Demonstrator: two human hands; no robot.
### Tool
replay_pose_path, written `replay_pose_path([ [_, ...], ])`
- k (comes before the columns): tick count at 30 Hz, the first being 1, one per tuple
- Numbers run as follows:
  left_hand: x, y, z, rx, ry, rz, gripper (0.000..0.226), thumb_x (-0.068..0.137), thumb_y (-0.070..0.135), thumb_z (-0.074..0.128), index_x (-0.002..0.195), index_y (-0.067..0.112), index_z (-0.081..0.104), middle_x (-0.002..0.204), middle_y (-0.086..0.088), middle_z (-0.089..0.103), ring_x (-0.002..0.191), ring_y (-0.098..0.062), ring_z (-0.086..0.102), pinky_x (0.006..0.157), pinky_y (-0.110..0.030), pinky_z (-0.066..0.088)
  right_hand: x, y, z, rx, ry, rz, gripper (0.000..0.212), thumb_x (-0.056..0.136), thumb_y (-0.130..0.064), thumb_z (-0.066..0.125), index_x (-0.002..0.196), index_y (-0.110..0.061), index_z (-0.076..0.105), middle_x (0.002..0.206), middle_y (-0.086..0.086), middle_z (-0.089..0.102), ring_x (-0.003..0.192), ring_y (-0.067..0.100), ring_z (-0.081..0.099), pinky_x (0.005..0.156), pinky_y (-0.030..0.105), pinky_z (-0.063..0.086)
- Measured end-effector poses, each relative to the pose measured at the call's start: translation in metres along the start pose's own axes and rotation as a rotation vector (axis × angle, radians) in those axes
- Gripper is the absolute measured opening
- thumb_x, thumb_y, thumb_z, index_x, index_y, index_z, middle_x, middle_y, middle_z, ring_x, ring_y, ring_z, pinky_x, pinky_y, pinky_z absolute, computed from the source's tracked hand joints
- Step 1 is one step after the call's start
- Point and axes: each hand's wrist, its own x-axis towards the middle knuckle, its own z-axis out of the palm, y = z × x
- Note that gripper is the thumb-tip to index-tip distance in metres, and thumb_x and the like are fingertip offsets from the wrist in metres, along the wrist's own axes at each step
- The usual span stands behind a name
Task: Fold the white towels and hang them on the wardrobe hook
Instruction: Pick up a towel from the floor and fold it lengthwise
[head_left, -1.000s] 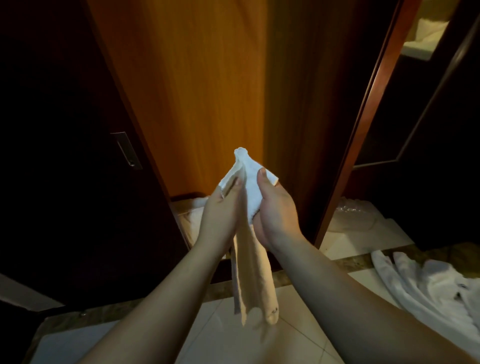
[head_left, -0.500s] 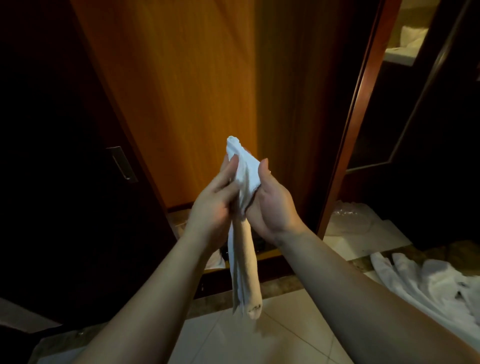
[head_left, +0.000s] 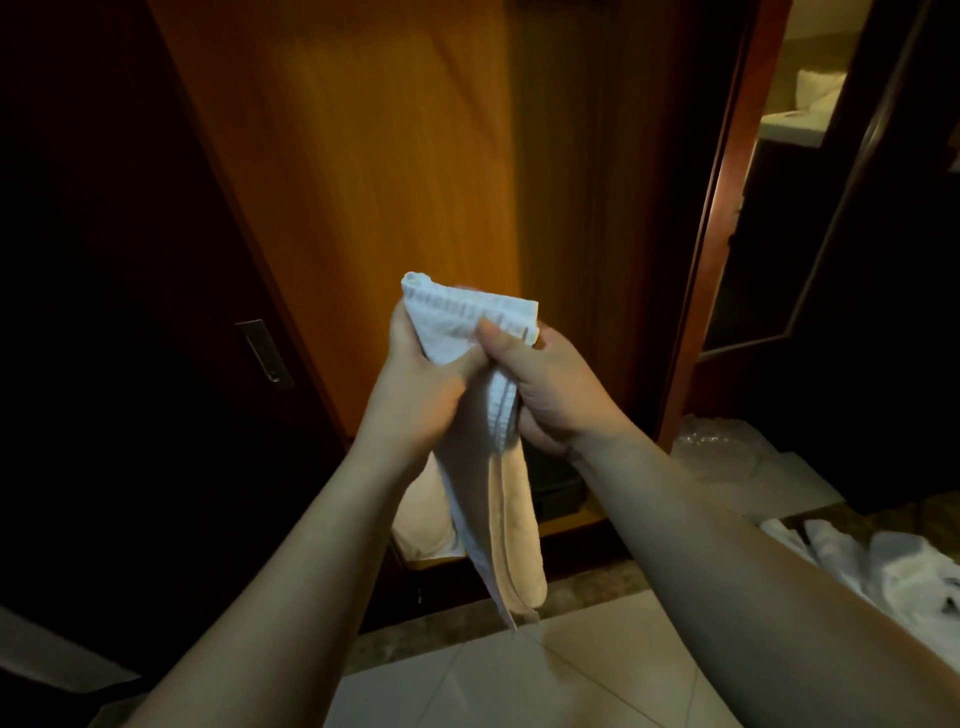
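Note:
A white towel (head_left: 457, 325), folded into a narrow strip, hangs down between my two hands in front of the open wardrobe. My left hand (head_left: 421, 384) grips its top left side, and my right hand (head_left: 545, 384) pinches the striped hem with the thumb on top. The towel's lower part (head_left: 506, 535) dangles to just above the floor threshold. No hook is visible in this view.
The wardrobe's orange wooden panel (head_left: 384, 171) fills the centre, with a dark sliding door and metal handle (head_left: 265, 353) on the left. More white cloth (head_left: 883, 571) lies on the tiled floor at right. Clear plastic wrap (head_left: 717, 447) sits past the door frame.
The towel's top has spread from a bunched point into a flat striped corner held wider between both hands. The hands moved slightly lower and apart.

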Motion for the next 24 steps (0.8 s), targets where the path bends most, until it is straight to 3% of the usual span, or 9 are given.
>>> replay_pose_path([
  [3, 0.003, 0.001, -0.015, -0.116, -0.069, -0.039, 0.052, 0.090, 0.014, 0.067, 0.137, 0.024, 0.049, 0.126, -0.003, 0.067, 0.115, -0.023, 0.066, 0.094, -0.044, 0.055, 0.002, -0.017, -0.002, -0.131, 0.013, -0.011, 0.037, 0.094, -0.033, 0.055, 0.125, -0.016, 0.062, 0.127, 0.015, 0.068, 0.121, 0.031, 0.064, 0.107, 0.052, 0.047],
  [7, 0.001, 0.009, -0.036, -0.053, -0.073, 0.041, 0.027, 0.090, 0.012, 0.069, 0.116, 0.015, 0.065, 0.111, -0.003, 0.074, 0.104, -0.022, 0.070, 0.086, -0.034, 0.057, 0.002, -0.040, -0.001, -0.337, -0.038, -0.011, 0.039, 0.093, -0.043, 0.051, 0.123, -0.021, 0.064, 0.121, 0.010, 0.072, 0.116, 0.029, 0.067, 0.103, 0.051, 0.051],
  [11, -0.002, 0.016, -0.045, 0.004, -0.041, 0.110, 0.012, 0.088, 0.019, 0.067, 0.099, 0.017, 0.069, 0.092, 0.003, 0.075, 0.089, -0.017, 0.071, 0.080, -0.034, 0.057, 0.001, -0.055, 0.002, -0.983, 0.039, -0.040, 0.058, 0.097, -0.054, 0.038, 0.105, -0.008, 0.072, 0.099, 0.009, 0.075, 0.092, 0.017, 0.073, 0.089, 0.038, 0.056],
  [13, -0.006, 0.017, -0.047, -0.024, -0.028, 0.117, 0.009, 0.084, 0.022, 0.072, 0.093, 0.020, 0.071, 0.091, 0.002, 0.075, 0.088, -0.018, 0.070, 0.081, -0.036, 0.056, 0.001, -0.060, 0.004, -1.144, 0.046, -0.082, 0.068, 0.093, -0.058, 0.028, 0.099, -0.007, 0.073, 0.089, 0.002, 0.074, 0.084, 0.008, 0.070, 0.079, 0.025, 0.051],
  [16, -0.008, 0.018, -0.048, -0.124, -0.028, 0.078, 0.012, 0.082, 0.023, 0.071, 0.094, 0.023, 0.074, 0.098, -0.004, 0.074, 0.093, -0.024, 0.070, 0.084, -0.041, 0.055, 0.002, -0.062, 0.009, -1.178, 0.035, -0.144, 0.066, 0.085, -0.061, 0.026, 0.091, -0.015, 0.073, 0.081, -0.008, 0.072, 0.079, -0.001, 0.067, 0.067, 0.010, 0.045],
  [18, -0.011, 0.018, -0.048, -0.177, -0.125, 0.000, 0.030, 0.083, 0.028, 0.065, 0.111, 0.019, 0.069, 0.110, -0.006, 0.074, 0.101, -0.027, 0.070, 0.087, -0.041, 0.056, 0.006, -0.060, 0.010, -1.195, 0.044, -0.169, 0.073, 0.085, -0.061, 0.026, 0.094, -0.006, 0.073, 0.085, 0.001, 0.073, 0.079, 0.004, 0.066, 0.064, 0.006, 0.044],
  [21, -0.019, 0.016, -0.044, -0.138, -0.234, -0.150, 0.040, 0.087, 0.037, 0.065, 0.120, 0.014, 0.064, 0.111, -0.005, 0.075, 0.100, -0.024, 0.072, 0.078, -0.031, 0.059, 0.009, -0.059, 0.015, -1.238, 0.063, -0.185, 0.077, 0.091, -0.059, 0.026, 0.092, 0.002, 0.072, 0.089, 0.017, 0.072, 0.078, 0.017, 0.065, 0.059, 0.014, 0.043],
  [24, -0.024, 0.012, -0.040, -0.111, -0.197, -0.166, 0.037, 0.090, 0.039, 0.066, 0.114, 0.011, 0.067, 0.106, -0.008, 0.076, 0.098, -0.026, 0.073, 0.078, -0.032, 0.061, 0.013, -0.056, 0.021, -1.219, 0.115, -0.167, 0.079, 0.091, -0.063, 0.024, 0.088, -0.002, 0.074, 0.087, 0.016, 0.074, 0.081, 0.023, 0.069, 0.069, 0.025, 0.051],
])
